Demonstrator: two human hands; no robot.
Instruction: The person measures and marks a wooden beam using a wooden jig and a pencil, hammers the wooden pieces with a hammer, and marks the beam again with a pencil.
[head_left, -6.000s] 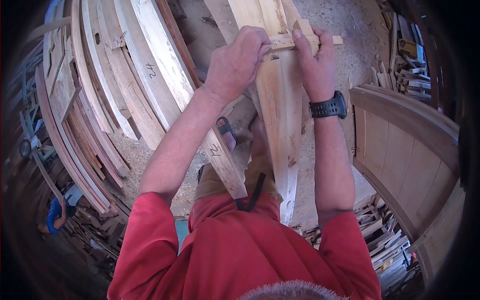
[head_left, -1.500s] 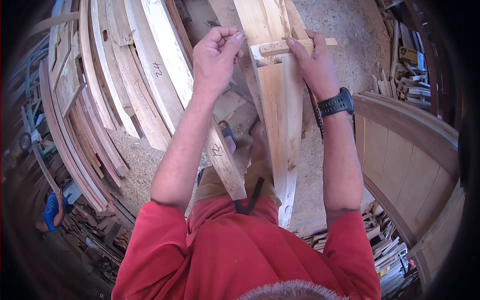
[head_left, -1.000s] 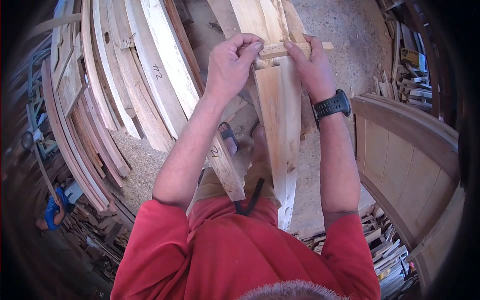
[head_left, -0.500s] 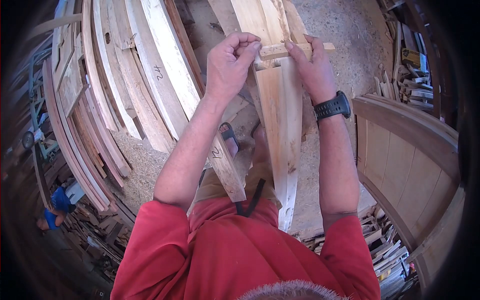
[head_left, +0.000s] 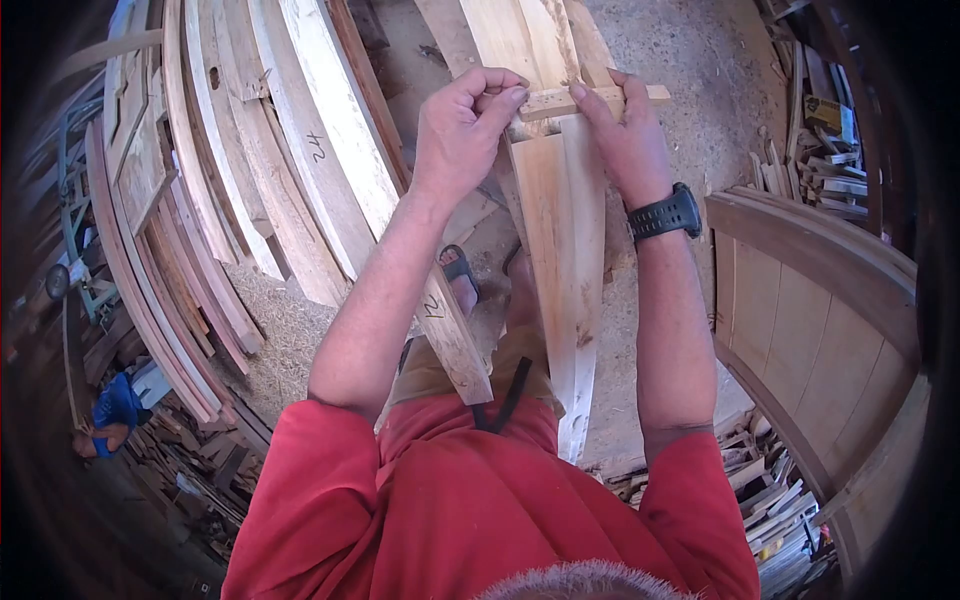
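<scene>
A short wooden strip (head_left: 546, 103) lies crosswise over long, pale boards (head_left: 545, 205) that run away from my body. With the thumb on the strip and the fingers over its far side, my right hand (head_left: 632, 135) grips it near its right end. My left hand (head_left: 462, 130) is closed in a pinch at the strip's left end. Whether it holds the strip itself or something small cannot be made out, since the fingertips hide it. A watch (head_left: 665, 216) is on my right wrist.
Long planks (head_left: 300, 150), some with pencilled numbers, lean in rows on the left. A panelled wooden door or frame (head_left: 810, 330) stands at right. Wood scraps (head_left: 770, 500) pile up at lower right. Another person in blue (head_left: 115, 405) is at far left.
My left hand has shifted slightly right along the strip's left end. My right hand and the strip stay in place. The person in blue has moved a little.
</scene>
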